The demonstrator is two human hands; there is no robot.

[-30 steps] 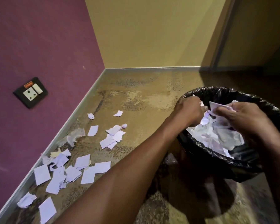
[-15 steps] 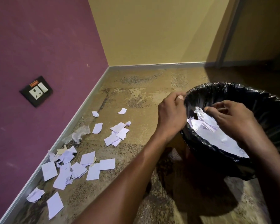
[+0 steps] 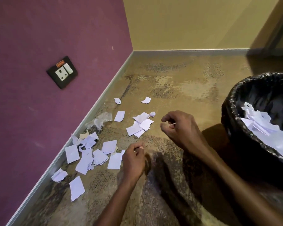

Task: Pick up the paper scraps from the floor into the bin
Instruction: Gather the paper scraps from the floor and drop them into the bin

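Both hands hang loosely curled and hold no paper, poised over the scraps on the floor.

The left hand (image 3: 134, 158) hovers at the near pile of scraps (image 3: 95, 154) by the wall; the right hand (image 3: 178, 126) sits just beside the far cluster (image 3: 140, 126), with the bin (image 3: 232, 121) off to the right, already part full. The risk, as I judge it: thin flat sheets on carpet resist a pinch, so a hasty grab may leave some behind or drop them short of the rim. The bin's right side is cut off, the fingertips are hard to read, and the crumpled clear piece (image 3: 100, 120) by the skirting is unclear.
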